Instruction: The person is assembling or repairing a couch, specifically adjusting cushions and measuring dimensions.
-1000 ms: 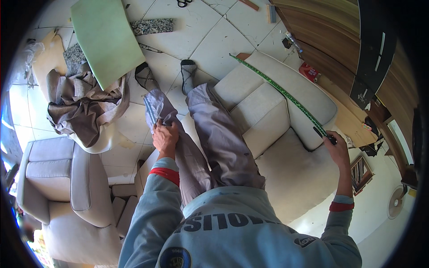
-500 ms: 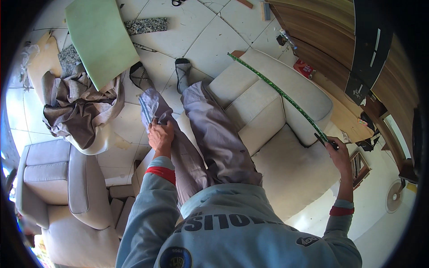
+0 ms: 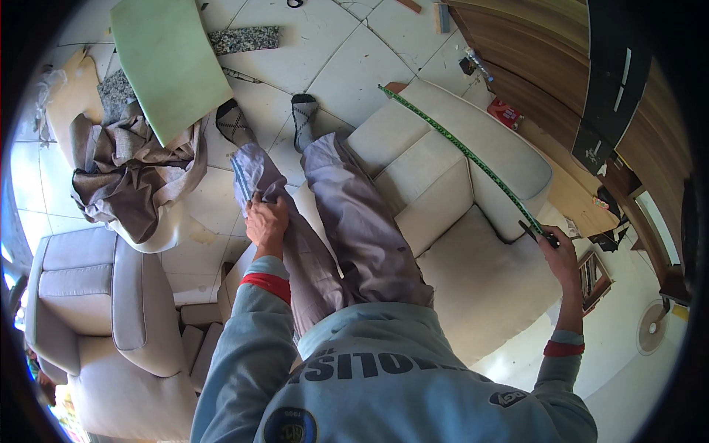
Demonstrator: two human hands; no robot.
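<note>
Looking down over a person's own body in a tiled room. At far left stands a grey upholstered armchair [image 3: 148, 295], with a crumpled heap of brown fabric [image 3: 136, 181] on the floor beyond it. Overlapping the fabric is a large pale green sheet [image 3: 170, 70]; a speckled grey strip [image 3: 247, 39] lies at its right edge.

Next comes the left hand [image 3: 267, 223], resting on the left leg of the mauve trousers [image 3: 354, 214]. Its fingers are bent and point away from the body; whether they pinch anything cannot be told. The hand is well apart from the tape measure.

To the right is a second, beige armchair [image 3: 487, 280]. The green tape measure [image 3: 473, 156] stretches in a long, slightly bowed diagonal along its padded armrest [image 3: 506, 151], from the armrest's far end down toward the person's right. Whether it touches the upholstery all the way cannot be told.

At the tape's near end is the right hand [image 3: 560, 255], fingers curled together and clamped on a slim dark object [image 3: 527, 229]. The green band meets this object just beyond the fingertips. Farther right, a round fan [image 3: 652, 327] shows near the rim.
</note>
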